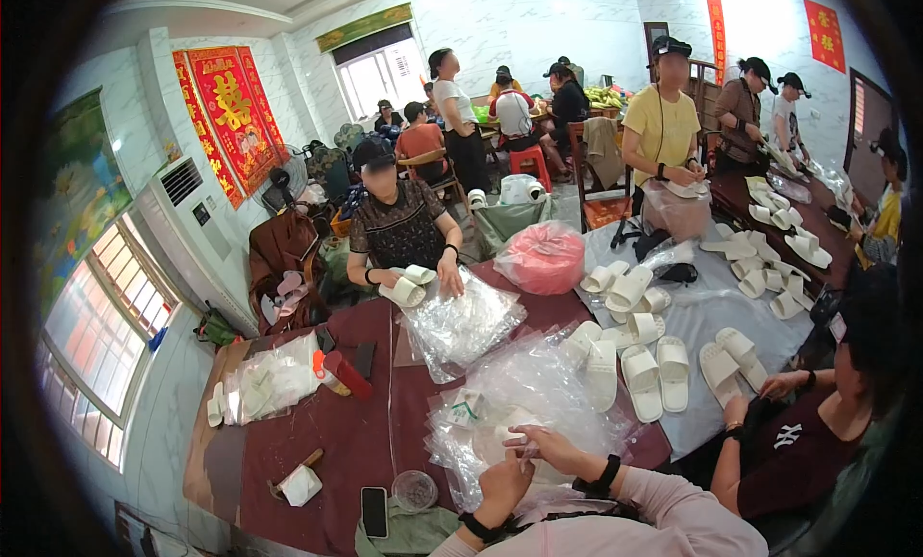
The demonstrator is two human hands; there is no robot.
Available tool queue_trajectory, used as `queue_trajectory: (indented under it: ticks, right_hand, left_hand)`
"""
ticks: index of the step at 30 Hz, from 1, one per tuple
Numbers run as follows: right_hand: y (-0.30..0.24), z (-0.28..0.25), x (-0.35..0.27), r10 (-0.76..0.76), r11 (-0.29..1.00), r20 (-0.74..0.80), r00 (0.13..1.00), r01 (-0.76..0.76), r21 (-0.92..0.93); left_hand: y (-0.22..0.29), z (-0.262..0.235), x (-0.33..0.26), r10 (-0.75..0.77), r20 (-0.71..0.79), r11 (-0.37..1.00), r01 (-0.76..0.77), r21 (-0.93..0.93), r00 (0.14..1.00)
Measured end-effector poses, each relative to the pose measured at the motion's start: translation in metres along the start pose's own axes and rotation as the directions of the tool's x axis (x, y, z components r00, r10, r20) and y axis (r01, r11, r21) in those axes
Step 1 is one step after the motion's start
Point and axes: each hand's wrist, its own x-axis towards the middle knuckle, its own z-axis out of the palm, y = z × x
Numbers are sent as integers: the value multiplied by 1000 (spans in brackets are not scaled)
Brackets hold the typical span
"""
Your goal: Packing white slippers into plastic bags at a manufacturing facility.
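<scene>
At lower centre of the frame:
Left hand (502, 483): closed, pinching a clear plastic bag (538, 389).
Right hand (550, 446): fingers closed on the same bag.
Phone (374, 512): lower left, on the table (327, 432).

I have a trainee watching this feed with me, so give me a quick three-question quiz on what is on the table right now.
1. True or false: the left hand and the right hand meet over the heap of clear plastic bags.
2. What lies on the table nearest the wearer's left forearm? A) a black phone B) a red stool C) a fan
3. What colour are the slippers lying to the right of the bags?

Key: 1 true. 2 A. 3 white.
</scene>
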Motion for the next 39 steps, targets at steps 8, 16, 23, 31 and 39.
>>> queue_trajectory:
  ticks: [8,16,23,31,39]
  right_hand:
    - [-27,39,-8,-96,993,-131,987,104,51]
    - [-49,54,-18,-307,935,-143,941,326,142]
    - [-45,50,-14,-365,892,-169,915,396,218]
    - [-48,29,-10,-417,860,-253,873,469,202]
    - [-75,-12,-39,-387,801,-379,841,103,-589]
  left_hand:
    - [-3,-15,-5,-82,-206,981,43,-188,975]
    - [-25,7,7,-192,-170,930,124,-347,967]
    - [-45,60,16,-115,-201,848,-9,-529,973]
    - [-47,30,25,-80,325,-40,323,-946,942]
    - [-42,-56,31,-102,253,-230,225,-947,962]
